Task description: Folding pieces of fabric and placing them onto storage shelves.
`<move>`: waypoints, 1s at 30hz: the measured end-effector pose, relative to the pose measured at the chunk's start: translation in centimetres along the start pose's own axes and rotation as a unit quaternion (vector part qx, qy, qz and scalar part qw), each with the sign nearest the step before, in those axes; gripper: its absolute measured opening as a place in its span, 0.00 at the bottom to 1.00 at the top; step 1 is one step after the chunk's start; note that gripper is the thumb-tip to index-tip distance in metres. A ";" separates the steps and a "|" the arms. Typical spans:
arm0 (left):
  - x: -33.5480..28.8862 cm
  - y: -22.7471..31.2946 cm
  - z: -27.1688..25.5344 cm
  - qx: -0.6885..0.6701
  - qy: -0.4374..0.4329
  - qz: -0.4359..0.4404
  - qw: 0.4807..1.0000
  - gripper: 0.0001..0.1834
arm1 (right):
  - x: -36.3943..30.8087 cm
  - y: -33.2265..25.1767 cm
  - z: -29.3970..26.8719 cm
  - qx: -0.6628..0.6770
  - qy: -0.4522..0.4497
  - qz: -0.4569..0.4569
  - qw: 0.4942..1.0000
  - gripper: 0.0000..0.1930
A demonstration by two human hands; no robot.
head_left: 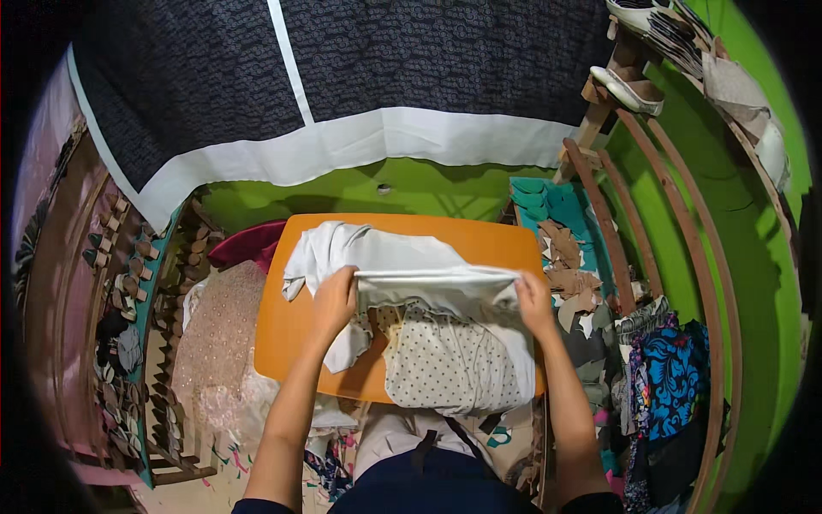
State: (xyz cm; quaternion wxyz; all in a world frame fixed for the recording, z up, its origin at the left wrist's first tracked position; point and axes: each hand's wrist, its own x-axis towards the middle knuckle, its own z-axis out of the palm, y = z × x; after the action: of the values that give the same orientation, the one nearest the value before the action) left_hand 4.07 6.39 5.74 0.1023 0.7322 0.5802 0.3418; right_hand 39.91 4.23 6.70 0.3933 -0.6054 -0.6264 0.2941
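Observation:
A white cloth garment (402,248) lies bunched over an orange tabletop (282,330). My left hand (336,300) grips one end of a folded edge of it, fingers closed. At the other end of that edge, my right hand (535,301) pinches the cloth. Between the two hands the edge is pulled straight and raised slightly. Below it, nearer to me, spreads a cream cloth with dark dots (454,355); whether it belongs to the same garment I cannot tell. My fingertips are partly hidden in the fabric.
Wooden racks with shoe parts (128,283) stand at the left, beside a beige sequined cloth (218,334). On the right are fabric scraps (569,265), a blue-and-black patterned cloth (672,368) and wooden rails (676,188). A dark curtain with a white border (428,133) hangs behind.

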 end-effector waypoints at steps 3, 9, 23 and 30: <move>0.1 3.1 0.1 0.072 0.070 0.072 0.992 0.18 | 1.9 0.3 -0.4 0.165 0.032 -0.036 0.985 0.11; -4.7 11.0 4.2 -0.015 -0.048 0.215 0.975 0.33 | -0.5 -5.3 3.2 0.235 -0.130 0.053 0.962 0.12; -9.5 6.3 -1.7 -0.061 -0.038 0.026 0.997 0.12 | -11.8 -3.1 4.7 -0.189 -0.105 -0.030 0.976 0.12; -13.3 -0.9 -4.8 -0.188 -0.070 0.006 0.980 0.15 | -17.2 -11.4 6.4 -0.117 0.043 -0.079 0.989 0.09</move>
State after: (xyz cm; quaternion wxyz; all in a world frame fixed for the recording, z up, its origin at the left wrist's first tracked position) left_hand -0.82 -6.74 3.74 0.2761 0.7253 0.4929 0.3934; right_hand 27.78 -13.20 10.64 0.3679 -0.6082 -0.6848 0.1605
